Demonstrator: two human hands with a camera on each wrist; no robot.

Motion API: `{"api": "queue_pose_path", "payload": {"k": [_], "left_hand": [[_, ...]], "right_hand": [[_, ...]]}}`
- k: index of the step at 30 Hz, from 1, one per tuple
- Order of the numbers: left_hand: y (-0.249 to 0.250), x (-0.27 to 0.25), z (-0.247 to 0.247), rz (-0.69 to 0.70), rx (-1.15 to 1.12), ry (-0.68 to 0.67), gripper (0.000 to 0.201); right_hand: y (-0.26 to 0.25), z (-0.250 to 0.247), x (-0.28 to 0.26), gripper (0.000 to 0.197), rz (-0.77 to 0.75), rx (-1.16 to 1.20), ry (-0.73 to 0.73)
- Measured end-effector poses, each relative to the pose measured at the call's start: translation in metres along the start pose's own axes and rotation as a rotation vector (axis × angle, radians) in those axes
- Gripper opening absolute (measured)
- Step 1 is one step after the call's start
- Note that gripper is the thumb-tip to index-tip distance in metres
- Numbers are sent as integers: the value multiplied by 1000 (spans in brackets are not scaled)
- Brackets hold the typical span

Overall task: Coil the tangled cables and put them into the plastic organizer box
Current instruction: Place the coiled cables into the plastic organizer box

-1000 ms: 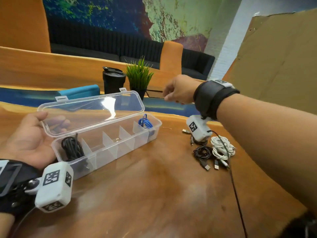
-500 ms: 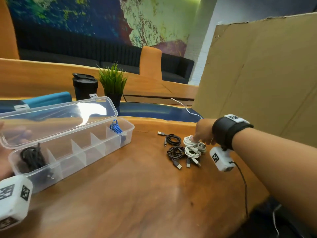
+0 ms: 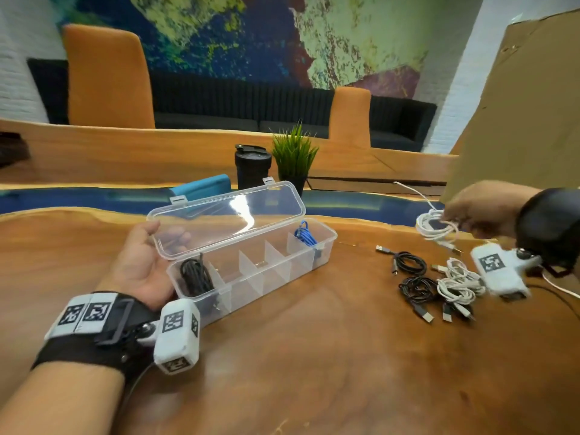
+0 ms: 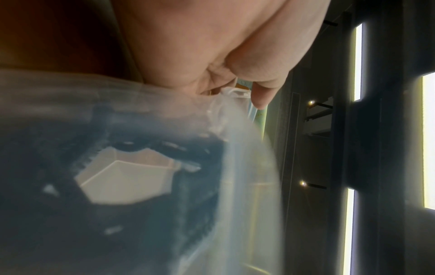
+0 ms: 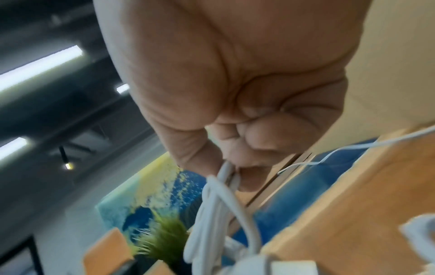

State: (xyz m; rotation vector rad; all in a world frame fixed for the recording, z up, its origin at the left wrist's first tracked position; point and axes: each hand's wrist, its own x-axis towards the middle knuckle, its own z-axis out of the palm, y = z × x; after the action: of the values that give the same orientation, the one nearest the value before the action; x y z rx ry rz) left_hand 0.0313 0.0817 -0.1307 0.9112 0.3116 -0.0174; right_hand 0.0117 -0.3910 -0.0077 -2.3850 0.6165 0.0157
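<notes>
A clear plastic organizer box (image 3: pixel 326 237) stands mid-table with its lid (image 3: pixel 226 218) tipped up. A black coiled cable (image 3: pixel 194 274) fills its left end compartment and a blue cable (image 3: pixel 304 233) its right end one. My left hand (image 3: pixel 138 262) lies palm up behind the lid, fingers resting against its back. Close up, the left hand (image 4: pixel 223 55) shows above the blurred box wall (image 4: pixel 141 115). My right hand (image 3: pixel 477 211) pinches a white coiled cable (image 3: pixel 436 226) lifted above the table. The right hand (image 5: pixel 235 115) grips the white cable (image 5: pixel 212 214) at its fingertips.
Two black coils (image 3: pixel 409 262) (image 3: pixel 417 288) and a white coil (image 3: pixel 458 282) lie on the wooden table right of the box. A black tumbler (image 3: pixel 252 167), potted plant (image 3: pixel 293 158) and teal case (image 3: pixel 201 189) stand behind it. A cardboard sheet (image 3: pixel 518 105) leans at the right.
My right hand dropped to the cable pile, took hold of a white coil and has lifted it off the table. My left hand stayed at the lid.
</notes>
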Motion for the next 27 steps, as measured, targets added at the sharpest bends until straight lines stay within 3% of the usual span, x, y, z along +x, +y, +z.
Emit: {"api": "queue_pose_path", "payload": {"k": [5, 8, 13, 19, 22, 27], "left_hand": [[1, -8, 3, -42, -17, -5, 39], [0, -9, 4, -33, -32, 1, 39], [2, -11, 3, -36, -64, 6, 39], [3, -17, 5, -40, -117, -10, 37], [3, -15, 3, -45, -90, -16, 40], [6, -12, -2, -31, -10, -34, 38]], "right_hand": [[-66, 25, -35, 3, -152, 351, -114], [-101, 65, -51, 7, -262, 367, -127], [-136, 138, -52, 13, -343, 352, -28], [-128, 183, -48, 17, -560, -490, 107], [-126, 196, -53, 16, -634, -693, 82], [-135, 201, -54, 31, -664, -741, -22]]}}
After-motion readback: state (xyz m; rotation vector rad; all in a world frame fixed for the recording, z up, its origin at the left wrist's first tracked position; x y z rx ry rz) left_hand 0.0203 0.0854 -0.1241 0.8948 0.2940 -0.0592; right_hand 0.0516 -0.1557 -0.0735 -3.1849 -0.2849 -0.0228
